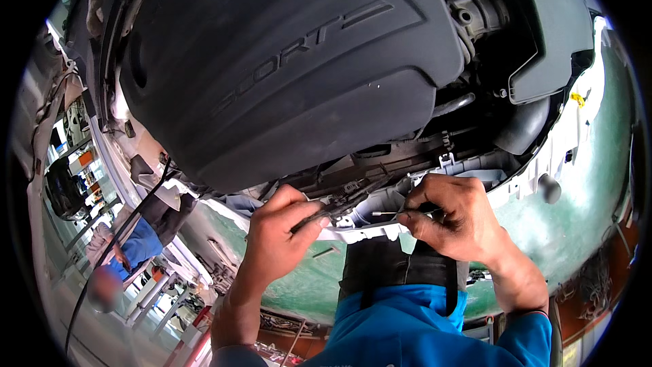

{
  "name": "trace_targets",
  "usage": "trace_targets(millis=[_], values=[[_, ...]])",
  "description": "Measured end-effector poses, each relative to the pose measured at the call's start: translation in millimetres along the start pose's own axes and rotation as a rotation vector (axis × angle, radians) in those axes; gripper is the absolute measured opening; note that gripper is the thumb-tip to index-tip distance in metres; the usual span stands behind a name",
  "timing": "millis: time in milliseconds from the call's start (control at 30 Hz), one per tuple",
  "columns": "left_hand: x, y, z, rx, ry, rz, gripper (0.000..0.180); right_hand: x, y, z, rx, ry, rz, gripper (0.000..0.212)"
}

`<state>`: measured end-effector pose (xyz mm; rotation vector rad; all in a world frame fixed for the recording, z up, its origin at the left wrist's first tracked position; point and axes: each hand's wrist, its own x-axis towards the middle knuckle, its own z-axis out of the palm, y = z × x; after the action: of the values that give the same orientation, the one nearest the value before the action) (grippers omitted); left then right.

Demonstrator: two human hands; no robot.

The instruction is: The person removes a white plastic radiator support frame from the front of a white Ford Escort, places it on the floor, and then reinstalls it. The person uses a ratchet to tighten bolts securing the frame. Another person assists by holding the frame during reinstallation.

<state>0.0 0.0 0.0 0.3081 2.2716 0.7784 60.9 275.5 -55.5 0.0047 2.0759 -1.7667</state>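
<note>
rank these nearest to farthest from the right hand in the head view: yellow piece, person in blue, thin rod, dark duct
1. Thin rod: gripped in the right hand.
2. Dark duct: right of the hand, higher in view.
3. Yellow piece: farther right and higher.
4. Person in blue: far left, background.

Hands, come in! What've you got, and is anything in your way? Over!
Left hand pinching dark part. Right hand pinching thin wire, tip showing. Engine cover beyond both, not blocking them.
</note>
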Motion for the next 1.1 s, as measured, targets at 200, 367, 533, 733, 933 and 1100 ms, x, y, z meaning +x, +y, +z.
trace_targets(millis=[200,367,533,733,933,1100], values=[[-20,-32,7,-0.354,-0.007,-0.152,0.018,-10,1,-4,-0.062,-0.08,-0.074,0.018],[-30,-47,20,-0.671,-0.025,-0.327,0.019,-15,-4,-8,-0.119,-0.158,-0.107,0.021],[-36,-50,28,-0.861,0.015,-0.427,0.022,-20,-2,-7,-0.144,-0.181,-0.102,0.024],[-38,-53,35,-0.989,0.024,-0.448,0.022,-20,-5,-10,-0.221,-0.213,-0.102,0.025],[-45,-59,37,-0.937,0.002,-0.47,0.022,-22,-1,-8,-0.251,-0.175,-0.118,0.025],[-46,-47,38,-0.951,0.056,-0.444,0.021,-20,0,-6,-0.267,-0.141,-0.162,0.033]])
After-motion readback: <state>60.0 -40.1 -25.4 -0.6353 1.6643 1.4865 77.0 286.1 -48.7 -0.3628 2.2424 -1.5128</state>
